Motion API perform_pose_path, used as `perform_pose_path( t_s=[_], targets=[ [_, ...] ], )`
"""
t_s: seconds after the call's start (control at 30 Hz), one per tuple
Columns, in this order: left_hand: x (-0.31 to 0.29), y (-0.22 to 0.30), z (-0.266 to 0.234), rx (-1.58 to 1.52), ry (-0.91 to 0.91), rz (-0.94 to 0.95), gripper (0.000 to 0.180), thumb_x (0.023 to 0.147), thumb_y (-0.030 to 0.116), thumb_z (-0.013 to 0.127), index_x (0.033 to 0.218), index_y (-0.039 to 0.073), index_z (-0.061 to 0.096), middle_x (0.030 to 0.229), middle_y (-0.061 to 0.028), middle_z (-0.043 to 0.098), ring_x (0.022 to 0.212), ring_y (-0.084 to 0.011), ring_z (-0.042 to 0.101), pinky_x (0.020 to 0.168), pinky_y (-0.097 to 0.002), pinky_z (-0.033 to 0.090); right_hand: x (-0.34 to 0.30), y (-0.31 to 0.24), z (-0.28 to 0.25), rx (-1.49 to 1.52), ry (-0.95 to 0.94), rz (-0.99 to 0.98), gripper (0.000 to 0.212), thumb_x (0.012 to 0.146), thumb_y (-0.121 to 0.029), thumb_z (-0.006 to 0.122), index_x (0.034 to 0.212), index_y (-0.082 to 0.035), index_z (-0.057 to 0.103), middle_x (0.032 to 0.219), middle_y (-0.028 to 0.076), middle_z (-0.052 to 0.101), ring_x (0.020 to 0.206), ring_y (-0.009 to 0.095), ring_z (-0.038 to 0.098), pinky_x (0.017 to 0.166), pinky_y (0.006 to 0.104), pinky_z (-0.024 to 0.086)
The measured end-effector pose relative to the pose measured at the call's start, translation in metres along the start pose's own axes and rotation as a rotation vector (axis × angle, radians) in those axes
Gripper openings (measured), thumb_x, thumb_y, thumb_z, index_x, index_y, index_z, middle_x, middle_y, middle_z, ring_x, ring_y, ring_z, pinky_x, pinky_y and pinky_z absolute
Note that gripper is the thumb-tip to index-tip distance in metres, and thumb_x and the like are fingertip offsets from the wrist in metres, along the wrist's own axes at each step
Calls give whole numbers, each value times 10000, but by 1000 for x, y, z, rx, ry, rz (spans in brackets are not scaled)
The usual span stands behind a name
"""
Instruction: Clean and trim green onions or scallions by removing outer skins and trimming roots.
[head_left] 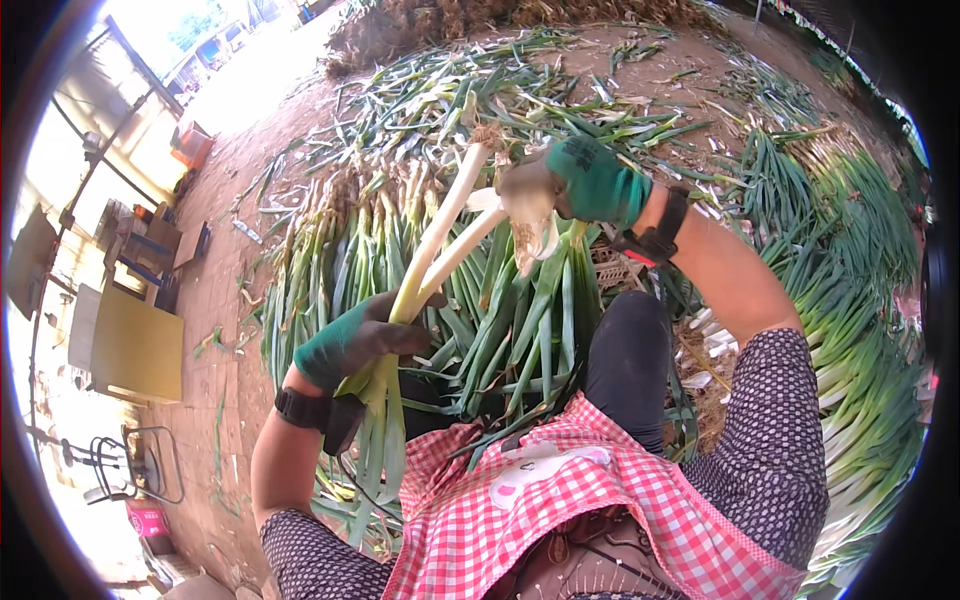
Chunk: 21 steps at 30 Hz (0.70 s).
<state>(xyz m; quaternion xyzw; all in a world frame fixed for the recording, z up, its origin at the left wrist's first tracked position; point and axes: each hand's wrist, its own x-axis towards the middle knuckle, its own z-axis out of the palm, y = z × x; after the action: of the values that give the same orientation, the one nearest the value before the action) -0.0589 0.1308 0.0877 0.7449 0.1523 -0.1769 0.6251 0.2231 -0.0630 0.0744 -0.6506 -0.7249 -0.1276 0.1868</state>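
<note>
Two leeks with long white shanks are in my left hand, its gloved fingers wrapped round them where white turns to green. Their leaves hang down past my wrist toward my lap. One shank ends in a brown root tuft; the other's end reaches my right hand. That gloved hand is closed on pale, loose leek skin, which dangles below its fingers; the fingertips are blurred. Just beyond my knees lies a heap of unpeeled leeks, roots pointing away from me.
Leaf scraps litter the ground beyond the heap. Rows of leeks lie along the right side. A yellow box-like stand and a metal-framed chair stand at the left. A plastic crate shows beside my right knee.
</note>
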Motion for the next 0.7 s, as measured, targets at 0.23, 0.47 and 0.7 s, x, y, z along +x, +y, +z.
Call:
perform_pose_path(
  t_s=[0.23,0.47,0.7],
  targets=[
    [7,-18,-5,42,-35,127,544,814,134,641,1320,48,460,874,16,560,756,-93,538,692,-258,453,-13,80,-11,799,714,464,211,860,3,507,1019,8,645,901,86,673,817,106,613,757,272,512],
    [15,-29,4,530,208,117,511,807,165,637,1274,47,467,727,-89,601,633,-181,613,618,-333,496,-24,58,-34,910,-64,590,278,854,-279,642,1008,-49,667,801,-7,620,649,86,557,530,226,443],
    [22,-40,8,1107,587,450,592,735,62,591,1310,69,450,782,-205,607,708,-377,614,625,-455,469,1,34,32,766,-491,550,119,850,-78,582,929,-36,661,707,34,621,577,102,585,472,250,449]
  ],
)
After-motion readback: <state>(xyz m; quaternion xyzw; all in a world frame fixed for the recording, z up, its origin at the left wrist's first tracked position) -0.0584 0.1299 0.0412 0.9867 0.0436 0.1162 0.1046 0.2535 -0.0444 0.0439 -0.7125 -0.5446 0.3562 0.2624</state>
